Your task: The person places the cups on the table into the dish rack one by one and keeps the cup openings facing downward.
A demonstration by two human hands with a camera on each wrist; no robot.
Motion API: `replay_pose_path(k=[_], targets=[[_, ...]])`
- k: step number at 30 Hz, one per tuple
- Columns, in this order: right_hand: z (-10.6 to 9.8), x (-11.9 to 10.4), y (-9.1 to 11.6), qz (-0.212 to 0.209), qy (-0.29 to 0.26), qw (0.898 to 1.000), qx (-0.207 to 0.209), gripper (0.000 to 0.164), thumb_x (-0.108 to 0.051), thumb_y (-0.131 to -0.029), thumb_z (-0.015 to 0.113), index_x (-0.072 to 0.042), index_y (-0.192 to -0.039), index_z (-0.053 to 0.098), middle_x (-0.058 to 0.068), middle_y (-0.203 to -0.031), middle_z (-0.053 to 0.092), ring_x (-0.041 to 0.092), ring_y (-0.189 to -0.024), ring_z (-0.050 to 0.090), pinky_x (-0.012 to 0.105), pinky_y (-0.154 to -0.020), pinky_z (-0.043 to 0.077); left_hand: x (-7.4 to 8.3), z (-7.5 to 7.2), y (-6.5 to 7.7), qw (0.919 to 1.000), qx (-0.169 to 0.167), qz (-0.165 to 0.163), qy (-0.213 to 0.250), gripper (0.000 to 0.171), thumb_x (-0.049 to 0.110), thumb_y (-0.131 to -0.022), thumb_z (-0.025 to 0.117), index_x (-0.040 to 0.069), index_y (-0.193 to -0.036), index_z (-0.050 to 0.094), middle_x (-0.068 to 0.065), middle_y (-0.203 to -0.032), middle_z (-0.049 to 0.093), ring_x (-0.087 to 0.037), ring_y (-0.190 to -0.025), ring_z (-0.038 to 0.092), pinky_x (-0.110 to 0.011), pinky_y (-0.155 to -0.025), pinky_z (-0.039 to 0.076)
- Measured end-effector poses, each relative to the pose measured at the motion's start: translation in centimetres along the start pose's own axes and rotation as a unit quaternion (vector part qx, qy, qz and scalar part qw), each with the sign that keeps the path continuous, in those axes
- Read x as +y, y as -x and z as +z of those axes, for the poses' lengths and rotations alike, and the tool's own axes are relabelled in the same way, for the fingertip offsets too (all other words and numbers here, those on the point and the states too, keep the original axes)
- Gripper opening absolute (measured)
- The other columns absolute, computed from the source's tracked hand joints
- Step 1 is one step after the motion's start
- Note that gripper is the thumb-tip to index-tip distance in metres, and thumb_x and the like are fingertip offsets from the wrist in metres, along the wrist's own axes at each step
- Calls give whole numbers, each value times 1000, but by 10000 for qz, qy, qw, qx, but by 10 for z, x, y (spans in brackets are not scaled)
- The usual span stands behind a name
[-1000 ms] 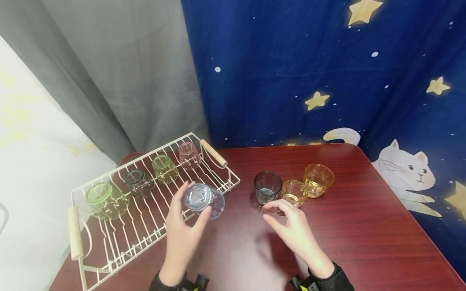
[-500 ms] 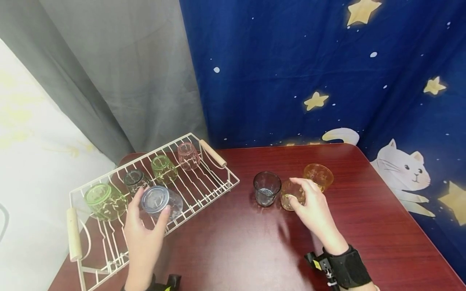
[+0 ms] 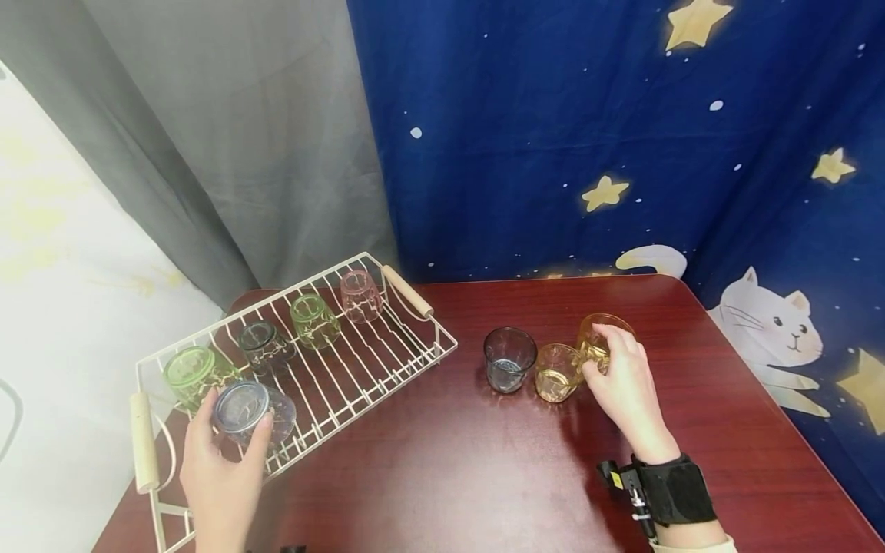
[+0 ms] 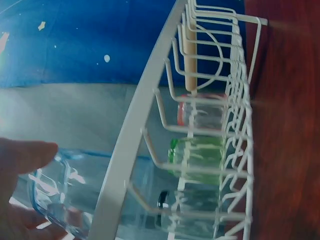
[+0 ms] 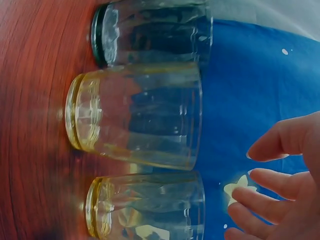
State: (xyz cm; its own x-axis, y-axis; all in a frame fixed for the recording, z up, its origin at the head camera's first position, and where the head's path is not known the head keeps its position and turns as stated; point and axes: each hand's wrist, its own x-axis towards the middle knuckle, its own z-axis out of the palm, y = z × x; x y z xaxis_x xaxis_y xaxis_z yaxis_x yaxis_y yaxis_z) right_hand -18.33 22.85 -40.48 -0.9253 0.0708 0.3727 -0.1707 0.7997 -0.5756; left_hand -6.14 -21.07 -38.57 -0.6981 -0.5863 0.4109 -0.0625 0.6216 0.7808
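My left hand grips a clear bluish glass, mouth down, over the near left part of a white wire rack. In the left wrist view that glass overlaps the rack's rail. On the table to the right stand a dark grey glass, an amber glass and another amber glass, all mouth up. My right hand hovers at the rightmost amber glass, thumb and fingers spread around its rim. The right wrist view shows a gap between the fingertips and the glasses.
Upside down on the rack are a large green glass, a dark glass, a small green glass and a pink glass. The rack has wooden handles at both ends. A blue curtain hangs behind the table.
My left hand has carried the bluish glass leftward, from the rack's near edge to its left part. The right hand has moved right, past the middle amber glass to the rightmost one.
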Motion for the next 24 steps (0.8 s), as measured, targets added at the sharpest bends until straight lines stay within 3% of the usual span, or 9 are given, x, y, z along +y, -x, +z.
replay_pose_path(k=[2, 5, 13, 19, 22, 24], targets=[[2, 2, -2, 52, 6, 10000, -34, 53, -1, -79, 61, 4, -131, 51, 27, -141, 44, 48, -126, 40, 62, -98, 38, -3, -5, 1, 9998, 9, -131, -168, 75, 17, -83, 75, 8, -148, 38, -25, -143, 48, -46, -125, 50, -33, -108, 48], [6, 7, -6, 116, 31, 9999, -107, 54, 0, -80, 59, 6, -132, 49, 27, -145, 40, 49, -129, 37, 63, -99, 37, -8, -11, 0, 9989, 21, -321, -355, 75, 16, -84, 74, 5, -148, 37, -30, -141, 47, -52, -122, 50, -63, -95, 44], [14, 20, -11, 208, 331, 9983, -424, 55, 0, -81, 58, 6, -134, 47, 30, -137, 46, 47, -119, 47, 62, -95, 41, -17, -24, -6, 9889, -225, -1187, -860, 75, 22, -90, 67, 4, -151, 28, -32, -148, 38, -58, -119, 48, -67, -96, 42], [18, 25, -11, 126, 545, 9977, -370, 52, 1, -81, 57, 6, -132, 50, 28, -132, 51, 46, -118, 51, 62, -92, 44, -27, -28, -9, 9823, -319, -1274, -1332, 74, 25, -89, 68, 1, -149, 32, -36, -139, 45, -56, -110, 50, -70, -97, 36], [21, 28, -10, -15, 715, 9973, -173, 48, 0, -81, 57, 5, -129, 54, 27, -128, 56, 46, -119, 51, 62, -91, 46, -32, -29, -11, 9773, -507, -1293, -1598, 74, 29, -89, 68, -1, -148, 33, -37, -127, 53, -53, -99, 55, -68, -91, 41], [23, 30, -10, -120, 852, 9963, -19, 44, -1, -81, 58, 4, -125, 58, 26, -122, 59, 45, -114, 55, 61, -88, 47, -34, -30, -12, 9725, -724, -1348, -1757, 76, 29, -89, 67, -2, -148, 32, -38, -127, 53, -55, -103, 54, -68, -91, 41]])
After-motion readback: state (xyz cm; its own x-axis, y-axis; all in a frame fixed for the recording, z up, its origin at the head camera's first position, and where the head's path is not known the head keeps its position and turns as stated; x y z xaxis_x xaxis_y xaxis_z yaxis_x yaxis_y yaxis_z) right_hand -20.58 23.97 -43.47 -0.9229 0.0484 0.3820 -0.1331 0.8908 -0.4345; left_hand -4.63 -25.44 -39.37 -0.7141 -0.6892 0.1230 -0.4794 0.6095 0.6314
